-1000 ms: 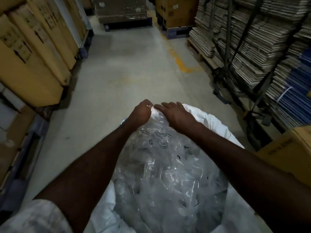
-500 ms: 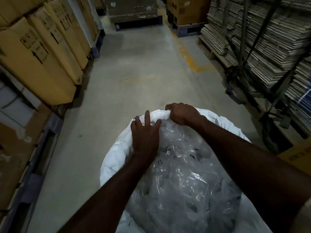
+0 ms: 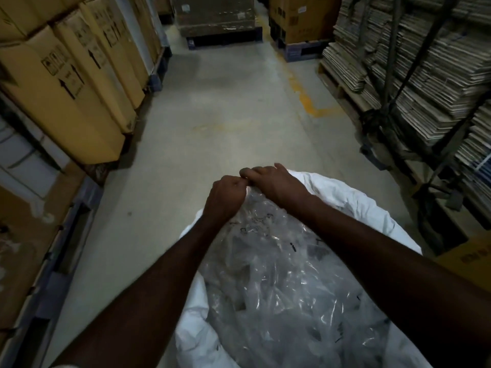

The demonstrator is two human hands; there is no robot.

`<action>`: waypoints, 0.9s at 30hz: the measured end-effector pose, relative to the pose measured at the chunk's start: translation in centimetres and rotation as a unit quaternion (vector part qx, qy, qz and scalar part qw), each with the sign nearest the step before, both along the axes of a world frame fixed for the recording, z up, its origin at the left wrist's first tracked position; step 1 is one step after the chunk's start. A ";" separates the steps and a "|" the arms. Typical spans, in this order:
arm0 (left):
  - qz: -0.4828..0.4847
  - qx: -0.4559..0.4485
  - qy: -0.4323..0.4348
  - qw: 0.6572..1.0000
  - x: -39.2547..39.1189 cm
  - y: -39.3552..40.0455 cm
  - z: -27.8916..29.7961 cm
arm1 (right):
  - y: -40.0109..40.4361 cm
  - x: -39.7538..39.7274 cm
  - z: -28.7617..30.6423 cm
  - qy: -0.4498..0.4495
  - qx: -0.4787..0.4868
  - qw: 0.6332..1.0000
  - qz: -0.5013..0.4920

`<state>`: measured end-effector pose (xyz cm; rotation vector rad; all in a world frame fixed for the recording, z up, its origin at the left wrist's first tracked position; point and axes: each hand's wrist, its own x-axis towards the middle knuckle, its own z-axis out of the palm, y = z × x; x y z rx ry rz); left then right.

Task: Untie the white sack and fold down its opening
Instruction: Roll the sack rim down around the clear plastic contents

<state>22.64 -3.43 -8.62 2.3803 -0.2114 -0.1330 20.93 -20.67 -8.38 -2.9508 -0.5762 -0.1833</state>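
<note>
I'm looking down a warehouse aisle: bare concrete floor [image 3: 212, 123] with a yellow painted line [image 3: 305, 99], tall cardboard cartons [image 3: 66, 83] on pallets left, strapped stacks of flattened cardboard [image 3: 425, 62] right

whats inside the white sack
The white sack holds a clear plastic bag with black printed marks, filling its opening. The left hand and right hand pinch its far edge. What's inside the plastic is too crumpled and dim to tell.

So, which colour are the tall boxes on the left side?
Yellowish brown boxes with black arrow marks, seen in the head view.
</note>
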 end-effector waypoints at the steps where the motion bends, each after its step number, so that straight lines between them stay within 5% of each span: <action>1: -0.003 -0.034 0.020 0.999 -0.2 0.2 0.7 | -0.1 0.4 0.1 0.031 0.019 0.999 0.002; 3: -0.034 -0.026 0.043 0.998 -0.7 0.6 1.7 | 0.0 1.1 0.8 0.074 0.050 0.996 -0.005; 5: -0.049 0.134 0.007 0.990 -1.9 0.3 1.9 | -0.1 1.8 1.4 0.092 0.064 0.993 -0.028; 7: -0.024 0.226 -0.124 0.966 -4.7 0.1 1.9 | -0.4 2.5 1.7 0.116 0.073 0.989 -0.046; 10: 0.020 0.195 -0.297 0.935 -10.2 1.3 1.0 | -0.7 3.2 1.1 0.153 0.070 0.982 -0.084; 18: 0.002 0.283 -0.118 0.952 -13.3 4.9 -4.8 | 1.7 2.9 0.6 0.099 0.016 0.989 -0.113; 23: -0.035 0.250 -0.009 0.968 -11.2 5.7 -4.3 | 4.9 0.5 1.4 -0.037 -0.050 0.998 0.007; 27: -0.055 0.230 0.036 0.971 -11.2 6.4 -0.8 | 7.8 -1.1 0.8 0.003 -0.096 0.985 0.147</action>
